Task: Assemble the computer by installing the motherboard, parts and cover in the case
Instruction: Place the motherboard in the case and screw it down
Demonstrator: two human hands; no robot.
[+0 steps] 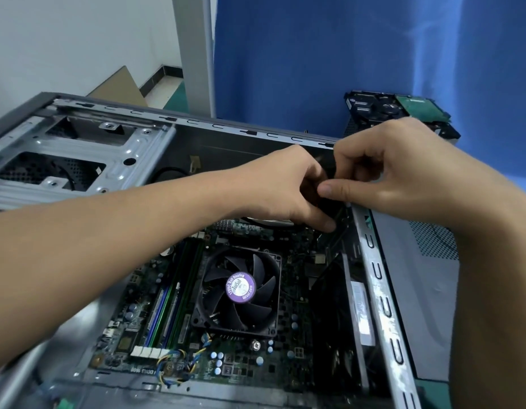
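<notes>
The open case [382,290] lies on its side and fills most of the view, its near edge and left corner cut off by the frame. The motherboard [285,358] sits flat on the case floor from the centre down to 6 o'clock, with the cooler fan [239,287] and its purple hub label in the middle of it. The memory sticks [179,290] stand just beside the fan at 8 o'clock, and a bundle of coloured wires [173,361] lies at 7 o'clock. Both forearms reach in from the lower corners and hide much of the board's far end. The left hand [288,184] and right hand [397,169] meet at about 2 o'clock, over the case's far right corner. Between them is a small black part [326,206], almost wholly covered, so what it is cannot be told. The left grip is closed, its fingers curled round the part from the left. The right grip looks like a pinch, with the thumb laid against the part and the fingers bent over its top, though the contact itself is hidden. A dark expansion card [332,314] stands on edge along the right wall at 4 o'clock, blurred. The metal drive cage [79,143] sits at 10 o'clock. A bare hard drive [385,109] lies outside the case at 1 o'clock, partly behind the right hand, against a blue screen [315,54]
</notes>
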